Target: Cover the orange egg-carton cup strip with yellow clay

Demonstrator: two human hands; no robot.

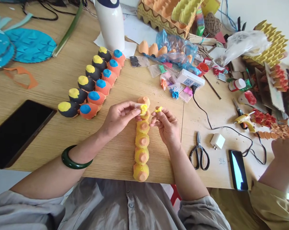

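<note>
Between the fingertips of my left hand (pixel 122 117) is a lump of yellow clay (pixel 143 110), partly in what looks like a clear wrapper. My right hand (pixel 167 124) pinches a smaller yellow piece (pixel 158 110), apart from the first. Both hands hover over the far end of an egg-carton strip (pixel 142 140). Its nearer bumps are yellow with bare orange tips, while the farthest bump (pixel 143 101) looks plain orange. Left of it stand two painted strips: a black one with yellow tips (pixel 82 82) and an orange one with blue tips (pixel 103 84).
A black tablet (pixel 19 132) lies at left, near a blue paper shape (pixel 30 44). A white bottle (pixel 110 25) stands at the back. Scissors (pixel 199 153), a charger (pixel 217 141), a phone (pixel 238 169) and a power strip (pixel 190 79) lie right. Another person's arm (pixel 282 163) rests at far right.
</note>
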